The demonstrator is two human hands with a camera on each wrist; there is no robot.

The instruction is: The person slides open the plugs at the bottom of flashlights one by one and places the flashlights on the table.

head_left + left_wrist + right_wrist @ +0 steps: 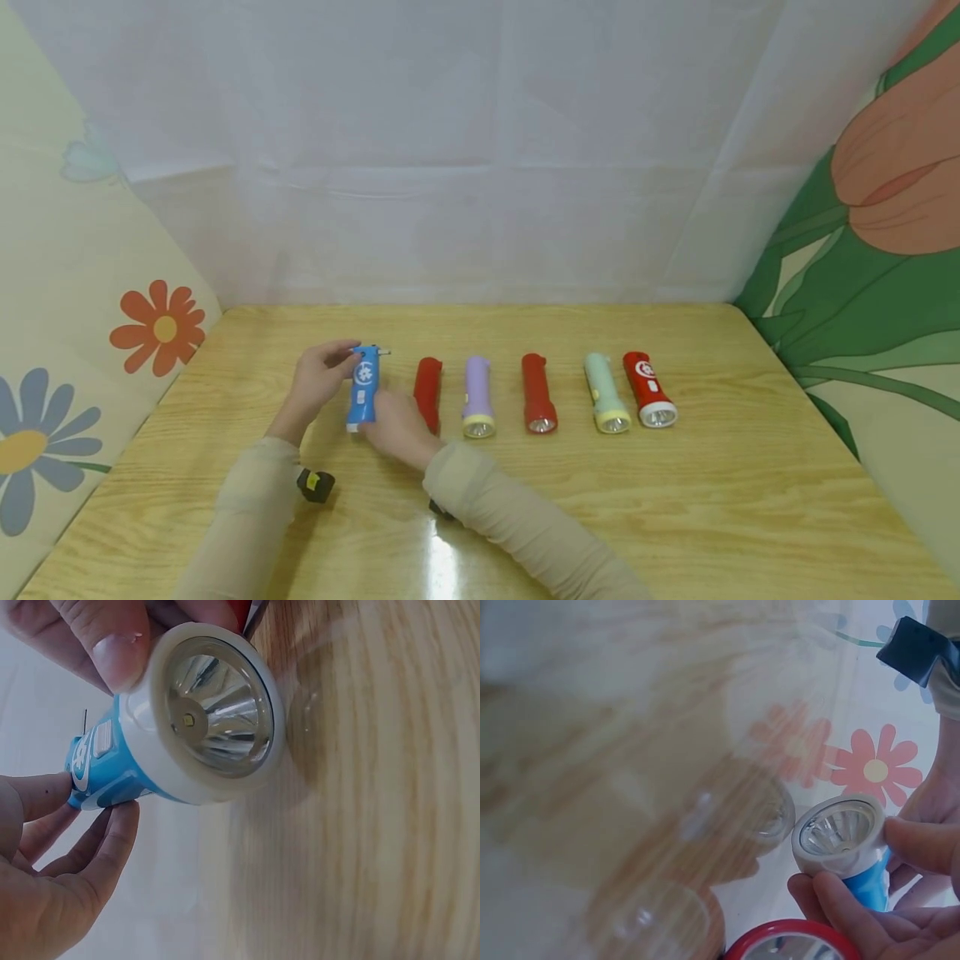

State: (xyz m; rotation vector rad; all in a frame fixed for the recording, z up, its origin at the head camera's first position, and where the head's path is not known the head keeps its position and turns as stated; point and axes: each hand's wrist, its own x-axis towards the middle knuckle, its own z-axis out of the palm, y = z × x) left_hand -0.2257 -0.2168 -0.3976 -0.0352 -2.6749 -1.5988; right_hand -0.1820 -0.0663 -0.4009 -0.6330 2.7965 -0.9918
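Both hands hold a blue flashlight [363, 387] with a white head, at the left of the row on the table. My left hand [318, 379] grips its tail end, thumb and fingers on opposite sides, as the left wrist view shows. Around the white lens rim [154, 712], the thumb and fingers of my right hand [401, 427] pinch. A thin metal prong [384, 352] sticks out near the tail. In the right wrist view the clear lens [840, 829] faces the camera. The right hand partly covers a red flashlight [427, 387] beside it.
To the right lie a purple flashlight [477, 396], another red flashlight [538, 392], a mint green flashlight [606, 392] and a red flashlight with white head [648, 389]. They rest on a glossy wooden table [675, 517]. A white curtain [480, 167] hangs behind.
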